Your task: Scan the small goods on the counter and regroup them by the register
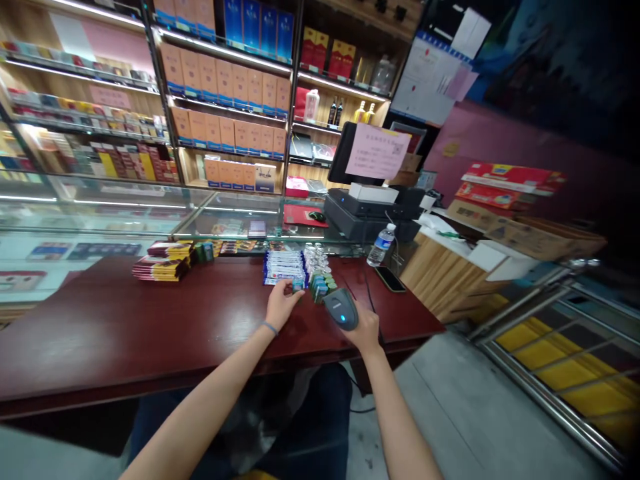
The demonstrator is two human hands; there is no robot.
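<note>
My left hand (283, 305) pinches a small blue-green pack (299, 285) above the dark red tabletop (210, 320). My right hand (367, 328) is wrapped round the handle of a grey barcode scanner (341, 309), which shows a lit blue light. The scanner's head points toward several small green-and-blue packs (319, 287) standing close together between my hands. Just behind my left hand lies a pile of blue-and-white wrapped packets (284, 265). Beside it, shiny silvery-white small items (317, 257) are grouped; their kind is unclear.
Maroon-and-yellow packets (165, 260) are stacked at the table's left. A water bottle (381, 245) and a phone (391, 279) lie to the right. Behind are a glass counter (240, 210), a monitor (345, 153) and stocked shelves. A metal railing (540, 387) stands at right.
</note>
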